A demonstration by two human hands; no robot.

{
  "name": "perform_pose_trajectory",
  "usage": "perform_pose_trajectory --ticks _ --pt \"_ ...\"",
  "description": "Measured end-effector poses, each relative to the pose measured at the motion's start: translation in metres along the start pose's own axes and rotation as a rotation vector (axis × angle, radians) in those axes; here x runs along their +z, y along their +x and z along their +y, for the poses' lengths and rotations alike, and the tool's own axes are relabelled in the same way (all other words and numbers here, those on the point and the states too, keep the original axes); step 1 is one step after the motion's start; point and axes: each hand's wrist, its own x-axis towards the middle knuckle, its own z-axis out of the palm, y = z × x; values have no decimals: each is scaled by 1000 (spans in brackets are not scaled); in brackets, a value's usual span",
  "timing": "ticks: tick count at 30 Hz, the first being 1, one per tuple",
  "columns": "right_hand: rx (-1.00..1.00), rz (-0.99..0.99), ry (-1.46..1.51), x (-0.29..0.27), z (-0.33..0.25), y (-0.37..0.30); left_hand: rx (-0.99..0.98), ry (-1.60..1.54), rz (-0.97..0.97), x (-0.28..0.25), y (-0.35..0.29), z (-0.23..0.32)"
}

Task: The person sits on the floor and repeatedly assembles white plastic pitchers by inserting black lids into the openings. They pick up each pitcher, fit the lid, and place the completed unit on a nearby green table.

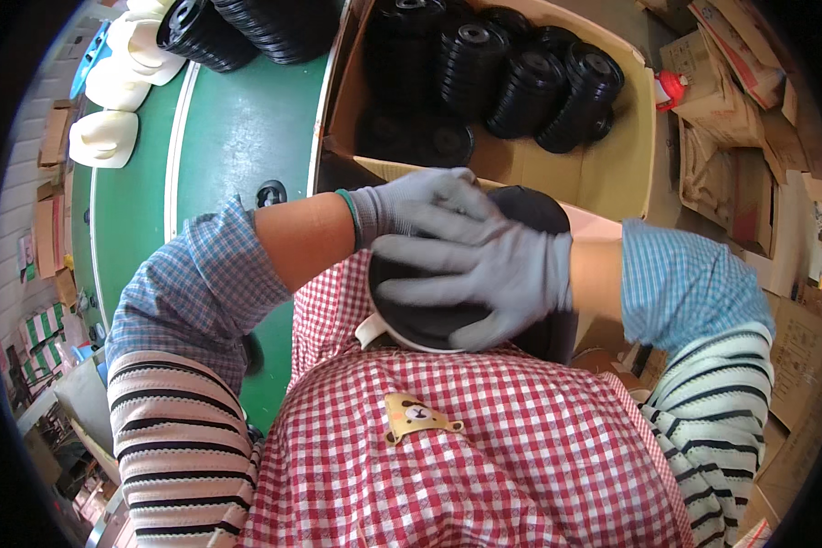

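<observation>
On my lap lies a black round disc (409, 315) with a white rim and a small white loop (369, 331) at its lower left; I cannot tell what kind of part it is. My right hand (498, 274), in a grey glove, is spread over its top, fingers apart and pointing left. My left hand (406, 203), also gloved, reaches across the disc's far side, its fingers blurred and mostly hidden by the right hand. Another dark rounded piece (541, 208) shows just beyond and right of my right hand.
Ahead, a cardboard box (603, 178) holds several stacks of black discs (534, 87). To the left runs a green table (247, 119) with white parts (105, 139), more black stacks (205, 35) and a small black piece (270, 193). Cardboard (717, 173) is piled at right.
</observation>
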Motion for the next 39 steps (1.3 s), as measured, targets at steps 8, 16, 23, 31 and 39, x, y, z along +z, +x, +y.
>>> perform_pose_trajectory --ticks 8,16,23,31,39 --pt "32 285 -64 -11 -17 2 -151 569 -99 -13 10 59" --pt "-17 3 138 10 -1 3 -137 -237 2 -2 4 -28" --pt "355 22 -121 6 -41 37 -214 729 -16 7 39 51" --pt "894 434 751 1 27 -42 71 128 139 -3 -91 20" --pt "967 439 902 -3 -38 -44 -121 -595 707 67 -157 21"
